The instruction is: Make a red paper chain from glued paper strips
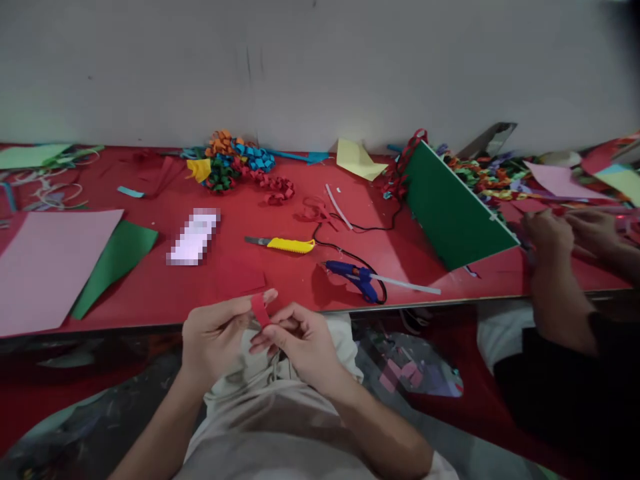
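A small red paper strip point(260, 309) is pinched between both my hands, just in front of the red table's point(280, 280) near edge and above my lap. My left hand point(216, 333) grips its upper part with thumb and fingers. My right hand point(299, 339) is closed on its lower end. On the table just beyond lie a yellow utility knife point(287, 245) and a blue glue gun point(357, 277) with a white glue stick point(407, 285) poking out and a black cord.
A pink sheet point(47, 267) and a green sheet point(117, 257) lie at left. Curled paper strips point(235, 162) are piled at the back. A green board point(450, 207) leans at right, where another person's hands point(565, 233) work. Paper scraps lie on the floor.
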Demonstrator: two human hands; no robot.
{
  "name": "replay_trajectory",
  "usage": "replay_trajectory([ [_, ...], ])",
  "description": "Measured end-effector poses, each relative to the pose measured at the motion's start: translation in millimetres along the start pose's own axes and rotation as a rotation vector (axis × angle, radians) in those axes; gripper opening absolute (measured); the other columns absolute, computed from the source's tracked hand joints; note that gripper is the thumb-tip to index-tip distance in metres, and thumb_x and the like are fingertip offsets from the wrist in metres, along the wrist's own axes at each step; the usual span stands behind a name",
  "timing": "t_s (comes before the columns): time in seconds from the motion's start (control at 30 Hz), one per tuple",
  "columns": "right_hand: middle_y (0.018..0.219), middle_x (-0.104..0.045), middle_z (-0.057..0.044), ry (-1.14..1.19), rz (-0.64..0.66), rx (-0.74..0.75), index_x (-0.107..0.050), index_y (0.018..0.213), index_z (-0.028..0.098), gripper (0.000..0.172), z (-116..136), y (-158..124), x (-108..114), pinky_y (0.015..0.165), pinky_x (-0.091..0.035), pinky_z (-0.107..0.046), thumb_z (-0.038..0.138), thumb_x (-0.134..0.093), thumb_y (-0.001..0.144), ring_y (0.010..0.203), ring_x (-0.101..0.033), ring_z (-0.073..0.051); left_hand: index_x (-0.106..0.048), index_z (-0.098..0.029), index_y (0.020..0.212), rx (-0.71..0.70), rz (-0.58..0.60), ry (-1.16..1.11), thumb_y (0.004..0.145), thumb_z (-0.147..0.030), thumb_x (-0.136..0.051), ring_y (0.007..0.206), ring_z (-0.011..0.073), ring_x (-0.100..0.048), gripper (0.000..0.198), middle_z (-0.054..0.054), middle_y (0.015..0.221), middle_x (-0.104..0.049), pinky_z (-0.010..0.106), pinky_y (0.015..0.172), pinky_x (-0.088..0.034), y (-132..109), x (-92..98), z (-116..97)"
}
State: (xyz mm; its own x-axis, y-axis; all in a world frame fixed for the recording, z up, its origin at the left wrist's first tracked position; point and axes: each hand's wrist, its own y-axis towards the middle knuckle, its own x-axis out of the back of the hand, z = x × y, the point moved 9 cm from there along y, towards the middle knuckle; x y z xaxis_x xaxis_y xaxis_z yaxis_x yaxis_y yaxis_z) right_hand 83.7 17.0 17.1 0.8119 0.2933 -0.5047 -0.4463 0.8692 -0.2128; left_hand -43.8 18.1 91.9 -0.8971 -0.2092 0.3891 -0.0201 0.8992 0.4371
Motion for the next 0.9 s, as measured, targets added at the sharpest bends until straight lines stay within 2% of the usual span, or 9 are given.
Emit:
replay_trajectory([
  [0.1, 0.068, -0.078, -0.002, -0.025, -0.118, 0.051, -0.062, 0.079, 0.019, 0.041, 8, 7, 24, 0.053, -0.054, -0.020, 0.053, -0.086, 0.078, 0.060, -0.077, -0.016, -0.083, -0.025, 0.111, 0.028, 0.075, -0.162, 0.096, -0.024, -0.068, 0.082, 0.0229, -0.082, 0.021, 0.006, 0.107, -0.081, 0.025, 0.069, -0.068, -5, -21.0, 3],
  [0.2, 0.073, -0.079, -0.001, 0.021, -0.100, 0.083, -0.067, 0.081, 0.020, 0.040, 20, 14, 38, 0.064, -0.063, -0.025, 0.054, -0.087, 0.076, 0.067, -0.078, -0.016, -0.081, -0.025, 0.116, -0.037, 0.061, -0.224, 0.092, -0.023, -0.074, 0.101, 0.0300, -0.080, 0.025, 0.008, 0.115, -0.079, 0.036, 0.083, -0.070, -5, -32.1, 2],
  [0.33, 0.087, -0.083, -0.003, -0.002, -0.080, 0.119, -0.070, 0.089, 0.020, 0.030, 32, 20, 48, 0.072, -0.067, -0.026, 0.048, -0.079, 0.088, 0.079, -0.082, -0.017, -0.078, -0.023, 0.080, -0.162, 0.033, -0.040, 0.090, -0.011, -0.071, 0.120, 0.0309, -0.073, 0.017, 0.005, 0.139, -0.068, 0.039, 0.093, -0.068, -1, -40.5, -3],
  [0.43, 0.103, -0.084, -0.003, -0.264, -0.133, 0.315, -0.070, 0.112, 0.022, 0.019, 52, 21, 50, 0.083, -0.067, -0.022, 0.030, -0.074, 0.095, 0.095, -0.082, -0.016, -0.070, -0.020, 0.070, -0.154, 0.047, 0.127, 0.091, -0.005, -0.062, 0.106, 0.0211, -0.079, 0.027, 0.004, 0.155, -0.054, 0.023, 0.076, -0.066, 6, -43.9, 9],
  [0.53, 0.132, -0.076, -0.007, -0.750, 0.050, 0.666, -0.058, 0.143, 0.023, 0.044, 72, 17, 20, 0.106, -0.061, -0.029, 0.012, -0.057, 0.101, 0.124, -0.073, -0.017, -0.066, -0.019, 0.072, -0.110, 0.049, 0.225, 0.092, -0.006, -0.062, 0.114, 0.0220, -0.076, 0.024, 0.005, 0.153, -0.058, 0.026, 0.082, -0.066, 18, -38.0, 25],
  [0.6, 0.149, -0.064, -0.012, -1.023, 0.109, 0.806, -0.049, 0.153, 0.019, 0.055, 69, 16, 11, 0.118, -0.054, -0.038, 0.008, -0.051, 0.100, 0.144, -0.057, -0.021, -0.068, -0.020, 0.080, -0.116, 0.089, 0.224, 0.093, -0.010, -0.065, 0.125, 0.0260, -0.071, 0.016, 0.007, 0.147, -0.065, 0.035, 0.095, -0.064, 33, -34.5, 31],
  [0.67, 0.157, -0.056, -0.017, -1.136, -0.021, 0.848, -0.042, 0.158, 0.016, 0.061, 65, 21, 23, 0.120, -0.052, -0.046, 0.009, -0.050, 0.098, 0.151, -0.050, -0.025, -0.070, -0.022, 0.091, -0.166, 0.085, 0.180, 0.093, -0.014, -0.069, 0.120, 0.0249, -0.074, 0.008, 0.006, 0.129, -0.076, 0.039, 0.100, -0.062, 55, -27.8, 31],
  [0.77, 0.147, -0.064, -0.020, -1.093, -0.249, 0.898, -0.047, 0.153, 0.018, 0.059, 57, 19, 47, 0.107, -0.062, -0.046, 0.006, -0.048, 0.095, 0.140, -0.062, -0.026, -0.072, -0.025, 0.096, -0.236, 0.007, 0.352, 0.095, -0.025, -0.071, 0.088, 0.0183, -0.077, 0.002, 0.001, 0.093, -0.080, 0.031, 0.085, -0.062, 99, -24.6, 31],
  [0.9, 0.127, -0.077, -0.013, -1.265, -0.182, 0.861, -0.063, 0.133, 0.020, 0.048, 36, 25, 38, 0.101, -0.063, -0.039, 0.001, -0.050, 0.090, 0.121, -0.073, -0.022, -0.067, -0.021, 0.121, -0.174, 0.249, 0.580, 0.098, -0.035, -0.069, 0.089, 0.0180, -0.075, 0.026, 0.002, 0.095, -0.078, 0.028, 0.081, -0.056, 165, -81.9, 56],
])
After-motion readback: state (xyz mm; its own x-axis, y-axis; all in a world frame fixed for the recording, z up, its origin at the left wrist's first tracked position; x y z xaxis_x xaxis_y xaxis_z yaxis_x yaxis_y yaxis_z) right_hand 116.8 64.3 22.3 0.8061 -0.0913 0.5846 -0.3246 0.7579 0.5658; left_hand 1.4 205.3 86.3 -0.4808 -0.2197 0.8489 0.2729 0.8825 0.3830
